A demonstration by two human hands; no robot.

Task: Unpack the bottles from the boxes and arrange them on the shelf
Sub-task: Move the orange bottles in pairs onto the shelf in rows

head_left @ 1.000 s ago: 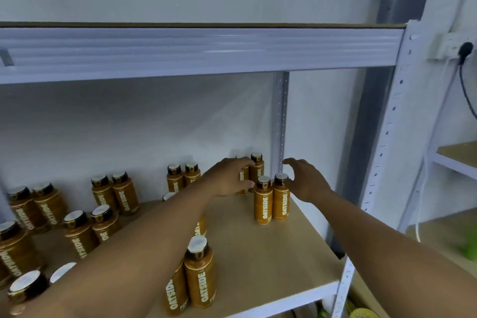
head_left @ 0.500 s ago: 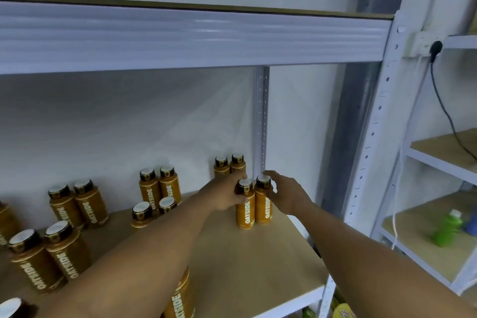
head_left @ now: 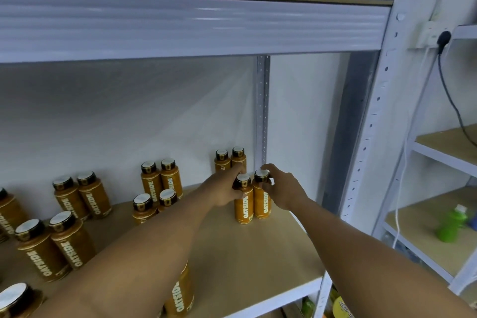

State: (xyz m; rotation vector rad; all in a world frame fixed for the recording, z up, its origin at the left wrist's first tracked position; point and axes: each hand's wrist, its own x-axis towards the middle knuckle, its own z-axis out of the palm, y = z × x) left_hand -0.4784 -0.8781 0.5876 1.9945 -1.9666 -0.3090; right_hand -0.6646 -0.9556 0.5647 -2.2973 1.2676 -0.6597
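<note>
Two amber-brown plastic bottles, black caps, white "OATSIDE" lettering: left bottle [head_left: 244,205] and right bottle [head_left: 262,202], upright and touching on the tan wooden shelf [head_left: 258,253], in front of the white perforated rear post [head_left: 262,111]. Hands: left hand [head_left: 223,190] grips the left bottle's neck; right hand [head_left: 282,190] grips the right bottle's cap. Further OATSIDE pairs [head_left: 161,178] stand left of the post.
</note>
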